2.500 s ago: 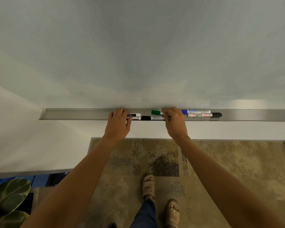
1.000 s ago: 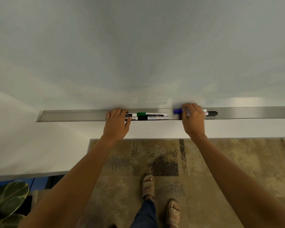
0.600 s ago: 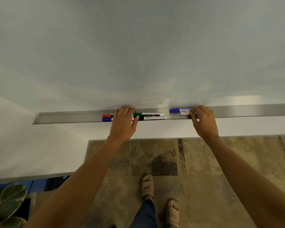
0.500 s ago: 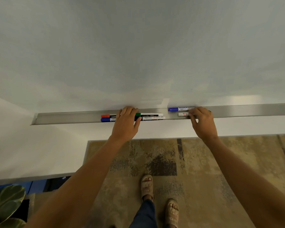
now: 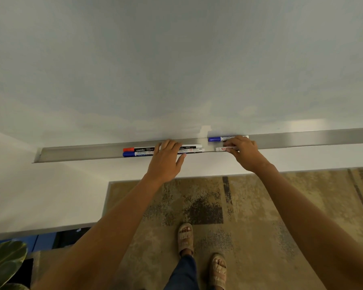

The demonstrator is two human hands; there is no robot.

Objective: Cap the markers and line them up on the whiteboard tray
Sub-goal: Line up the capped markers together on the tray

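A long metal whiteboard tray (image 5: 80, 152) holds several capped markers. At the left lie a red-capped marker (image 5: 137, 149) and, in front of it, a blue-capped marker (image 5: 134, 154). My left hand (image 5: 166, 160) rests flat over the middle markers, whose white barrels (image 5: 192, 147) stick out to its right. Further right, a blue-capped marker (image 5: 218, 139) lies at the back of the tray. My right hand (image 5: 244, 152) pinches a white marker (image 5: 222, 149) at the tray's front; its cap end is hidden under my fingers.
The whiteboard (image 5: 176, 70) fills the upper view. Below lies a patterned rug (image 5: 260, 206) with my sandalled feet (image 5: 201, 248). A plant leaf (image 5: 4, 260) shows at the bottom left. The tray runs on bare to the right (image 5: 323, 138).
My left hand slid right along the tray, uncovering the red- and blue-capped markers at the left. My right hand moved to the right pair and closed its fingers on the front white marker.
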